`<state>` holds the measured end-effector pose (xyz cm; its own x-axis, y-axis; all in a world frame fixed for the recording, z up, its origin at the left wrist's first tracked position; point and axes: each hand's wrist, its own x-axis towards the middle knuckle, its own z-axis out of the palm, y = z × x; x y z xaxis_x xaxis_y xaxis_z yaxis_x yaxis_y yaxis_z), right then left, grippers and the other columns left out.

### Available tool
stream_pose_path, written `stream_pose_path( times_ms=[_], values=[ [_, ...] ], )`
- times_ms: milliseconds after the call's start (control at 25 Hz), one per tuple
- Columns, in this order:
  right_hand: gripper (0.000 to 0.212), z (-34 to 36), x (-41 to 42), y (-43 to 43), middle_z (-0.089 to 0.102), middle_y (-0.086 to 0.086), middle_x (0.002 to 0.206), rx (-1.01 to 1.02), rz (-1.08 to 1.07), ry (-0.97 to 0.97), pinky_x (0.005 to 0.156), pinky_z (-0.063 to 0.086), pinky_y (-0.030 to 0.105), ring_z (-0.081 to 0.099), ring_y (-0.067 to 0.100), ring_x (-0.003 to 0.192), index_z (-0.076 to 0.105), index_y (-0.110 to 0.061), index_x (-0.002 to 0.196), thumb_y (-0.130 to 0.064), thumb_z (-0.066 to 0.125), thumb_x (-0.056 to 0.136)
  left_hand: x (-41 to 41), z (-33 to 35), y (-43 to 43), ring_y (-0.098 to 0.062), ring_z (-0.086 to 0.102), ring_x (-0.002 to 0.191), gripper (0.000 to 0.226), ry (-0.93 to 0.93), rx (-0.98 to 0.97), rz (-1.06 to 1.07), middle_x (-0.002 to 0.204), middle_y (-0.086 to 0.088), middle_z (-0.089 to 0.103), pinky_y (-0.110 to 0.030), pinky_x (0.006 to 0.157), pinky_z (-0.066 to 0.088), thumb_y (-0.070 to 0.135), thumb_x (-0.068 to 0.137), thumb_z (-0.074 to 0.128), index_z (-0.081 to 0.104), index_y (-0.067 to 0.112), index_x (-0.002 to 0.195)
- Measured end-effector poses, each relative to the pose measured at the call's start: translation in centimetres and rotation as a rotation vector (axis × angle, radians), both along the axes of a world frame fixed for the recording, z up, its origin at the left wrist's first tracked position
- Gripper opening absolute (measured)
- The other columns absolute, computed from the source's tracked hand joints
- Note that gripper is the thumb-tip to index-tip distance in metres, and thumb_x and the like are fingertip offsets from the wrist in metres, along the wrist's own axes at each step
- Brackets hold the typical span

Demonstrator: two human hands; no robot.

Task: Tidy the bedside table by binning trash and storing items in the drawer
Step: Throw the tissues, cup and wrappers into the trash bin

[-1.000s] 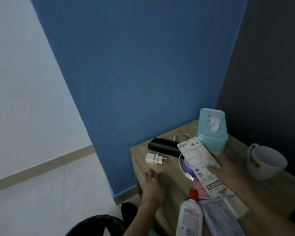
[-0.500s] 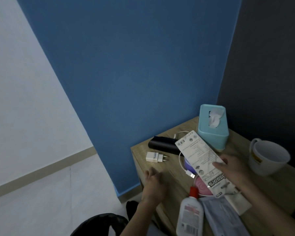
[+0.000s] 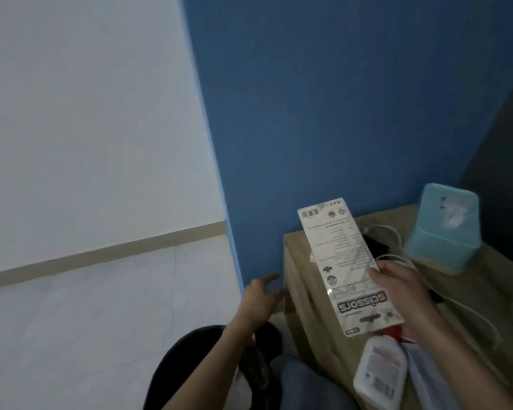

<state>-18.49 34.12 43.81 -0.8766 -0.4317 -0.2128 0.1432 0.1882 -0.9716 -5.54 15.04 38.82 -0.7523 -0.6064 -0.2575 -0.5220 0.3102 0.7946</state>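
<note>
Scissors pack (image 3: 342, 261) held over the worktop (image 3: 486, 273) in the right hand (image 3: 397, 288).
Teal tissue box (image 3: 443, 232) at two o'clock of the pack, blurred tissue in its slot; black bin bag (image 3: 184, 371) at seven o'clock, inside too dark to read. White bottle (image 3: 381, 371) at five o'clock runs off the frame. Right hand grips the pack's edge; left hand (image 3: 258, 303), fingers loosely spread, holds nothing beside the worktop.

Dim, soft, motion-blurred frame; wide-angle edge bending
</note>
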Motion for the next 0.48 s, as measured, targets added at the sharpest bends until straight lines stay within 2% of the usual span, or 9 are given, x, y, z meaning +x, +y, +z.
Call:
stream_pose_path(
  times_ms=[80,160,200,280,360,480],
  values=[
    [0.022,-1.0,2.7,-3.9,0.064,-0.003,0.042,0.009,0.108,-0.072,0.041,0.046,0.017,0.060,0.012,0.040,0.060,-0.005,0.073,0.008,0.048,0.085,4.3,-0.9,-3.0,-0.021,0.049,0.128,0.045,-0.014,0.023,0.111,0.138,-0.011,0.054,-0.020,0.098,0.036,0.022,0.088,0.061,0.053,0.011,0.132],
    [0.024,-2.8,5.3,-7.5,0.064,-0.002,0.041,0.046,0.204,-0.130,0.039,0.045,0.016,0.061,0.017,0.042,0.058,-0.005,0.072,0.012,0.045,0.084,8.7,-2.6,-5.6,-0.022,0.051,0.127,0.045,-0.036,0.100,0.241,0.137,-0.012,0.054,-0.023,0.101,0.036,0.019,0.089,0.060,0.052,0.008,0.132],
    [0.024,-4.3,7.0,-9.5,0.065,-0.001,0.044,0.087,0.259,-0.162,0.041,0.048,0.018,0.062,0.018,0.043,0.058,-0.005,0.072,0.012,0.045,0.084,11.3,-3.9,-7.1,-0.023,0.051,0.126,0.045,-0.047,0.147,0.346,0.137,-0.014,0.054,-0.025,0.103,0.037,0.018,0.089,0.059,0.052,0.006,0.131],
    [0.021,-6.9,9.4,-12.0,0.068,0.005,0.057,0.173,0.321,-0.209,0.055,0.053,0.028,0.065,0.022,0.052,0.062,-0.004,0.078,0.008,0.047,0.084,15.4,-6.2,-8.9,-0.028,0.052,0.126,0.044,-0.083,0.217,0.537,0.135,-0.018,0.055,-0.033,0.108,0.038,0.016,0.086,0.059,0.055,0.000,0.127],
    [0.018,-9.9,11.9,-14.2,0.068,0.011,0.066,0.265,0.399,-0.233,0.065,0.052,0.037,0.064,0.029,0.063,0.064,-0.002,0.084,0.007,0.048,0.084,19.2,-9.4,-10.3,-0.036,0.050,0.124,0.043,-0.140,0.300,0.716,0.132,-0.025,0.054,-0.044,0.107,0.039,0.014,0.082,0.059,0.057,-0.009,0.118],
    [0.018,-14.1,14.9,-16.2,0.063,0.010,0.066,0.439,0.483,-0.203,0.058,0.048,0.030,0.060,0.026,0.063,0.063,0.000,0.083,0.010,0.047,0.083,22.2,-14.4,-11.0,-0.039,0.051,0.122,0.047,-0.239,0.469,0.843,0.130,-0.028,0.053,-0.047,0.104,0.041,0.015,0.079,0.056,0.055,-0.008,0.121]
  ],
)
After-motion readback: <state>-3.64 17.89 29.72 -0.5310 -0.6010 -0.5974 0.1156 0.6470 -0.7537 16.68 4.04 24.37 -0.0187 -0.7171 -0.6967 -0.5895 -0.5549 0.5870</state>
